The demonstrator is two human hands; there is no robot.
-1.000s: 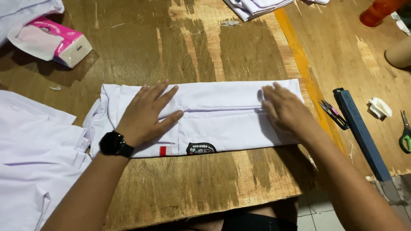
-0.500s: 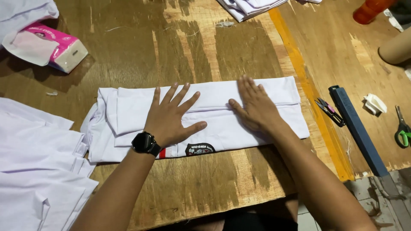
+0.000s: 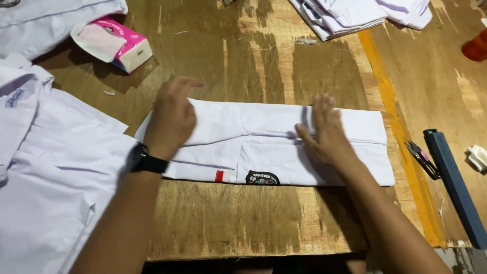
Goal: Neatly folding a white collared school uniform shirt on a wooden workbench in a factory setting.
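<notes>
Nearest the camera, two bare forearms reach out over the worn wooden surface (image 3: pixel 228 223), the left one wearing a black wristwatch (image 3: pixel 144 160). Both hands rest on a white shirt folded into a long, narrow strip (image 3: pixel 264 147), which lies flat across the middle of the surface, its near edge showing a small red tag (image 3: pixel 219 176) and a dark oval badge (image 3: pixel 262 178). The left hand (image 3: pixel 172 119) sits on the strip's left end with its fingers slightly curled and lifted, gripping nothing that can be seen. The right hand (image 3: pixel 327 134) lies open and flat, palm down, pressing the cloth right of centre, fingers together and pointing away from the person. The two hands are well apart, one toward each end of the strip. To the left, a spread white shirt (image 3: pixel 45 193) covers that side of the surface and meets the folded strip's left end. On the right, beyond an orange-yellow stripe (image 3: pixel 401 147) running along the wood, lie small thread snips (image 3: pixel 422 160), a long dark blue bar (image 3: pixel 454 185) and a small white object (image 3: pixel 478 157) at the edge of view. Farther back on the left stands a pink and white tissue box (image 3: pixel 119 45), with another white garment (image 3: pixel 56 23) behind it. At the far edge a pile of folded white shirts (image 3: pixel 355 12) lies near the top, and an orange-red object (image 3: pixel 476 48) is cut off at the right.
</notes>
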